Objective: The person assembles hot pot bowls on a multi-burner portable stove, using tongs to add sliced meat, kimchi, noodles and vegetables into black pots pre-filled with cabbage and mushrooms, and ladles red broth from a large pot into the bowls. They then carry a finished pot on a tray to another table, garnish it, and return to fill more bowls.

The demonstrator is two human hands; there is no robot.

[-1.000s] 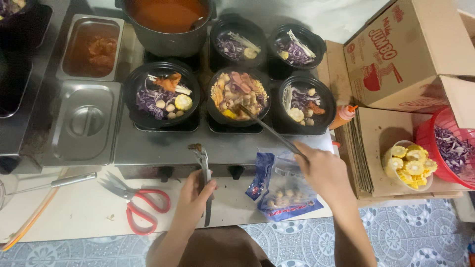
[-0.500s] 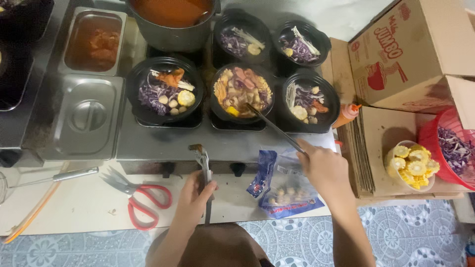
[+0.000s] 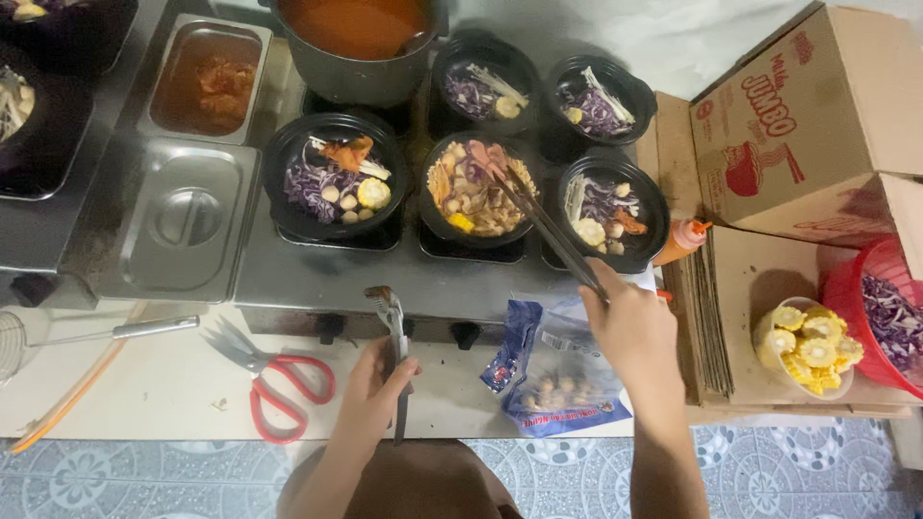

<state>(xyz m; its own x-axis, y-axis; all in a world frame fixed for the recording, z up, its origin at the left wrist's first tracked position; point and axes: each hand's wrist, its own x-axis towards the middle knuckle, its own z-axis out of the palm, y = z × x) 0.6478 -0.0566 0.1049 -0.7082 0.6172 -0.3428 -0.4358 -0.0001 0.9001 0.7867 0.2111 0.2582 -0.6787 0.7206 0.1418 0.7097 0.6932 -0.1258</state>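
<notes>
My right hand (image 3: 630, 327) grips long metal tongs (image 3: 538, 216) whose tips reach into the middle black pot (image 3: 473, 189), full of meat, noodles and vegetables. My left hand (image 3: 375, 394) holds a metal pot-gripper clamp (image 3: 392, 332) upright at the stove's front edge. Left of the middle pot sits a black pot with purple cabbage and corn (image 3: 332, 178). To its right is another black pot with cabbage and corn (image 3: 612, 209). Two smaller filled black pots (image 3: 483, 82) (image 3: 598, 98) stand behind.
A big pot of red broth (image 3: 358, 38) is at the back. Steel trays (image 3: 187, 226) lie left. Red-handled scissors (image 3: 279, 380) and a strainer handle (image 3: 144, 329) lie on the counter. A plastic food bag (image 3: 553, 375), sauce bottle (image 3: 678, 240), cardboard boxes (image 3: 817, 115), corn tub (image 3: 808, 351) and red cabbage basket (image 3: 889, 317) sit right.
The tongs' tips have moved from the middle pot's right rim to deeper inside it. My left hand stays on the clamp.
</notes>
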